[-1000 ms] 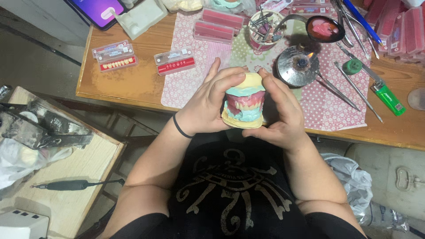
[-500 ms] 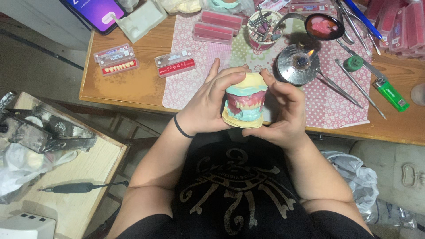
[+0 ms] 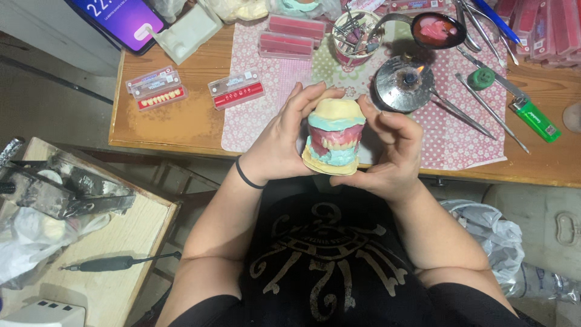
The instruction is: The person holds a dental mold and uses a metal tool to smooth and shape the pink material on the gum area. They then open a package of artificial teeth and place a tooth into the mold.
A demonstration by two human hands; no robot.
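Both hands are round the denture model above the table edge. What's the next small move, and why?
Probably tilt the denture model slightly toward the camera to check the tooth row. The left hand and right hand clasp its sides, the pink wax and teeth face forward, and a small burner is lit just behind, so keep it low.

Above the grip, a little to the right, a small round metal burner (image 3: 404, 85) with a flame stands on a pink dotted cloth (image 3: 266, 109) on the wooden desk (image 3: 175, 124). A spoon with pink wax (image 3: 437, 29) lies beyond it. Further right are long metal tools (image 3: 466, 112) and a green lighter (image 3: 535, 120). Far to the left of the grip, two trays of artificial teeth (image 3: 158, 92) lie near a phone (image 3: 121, 21).
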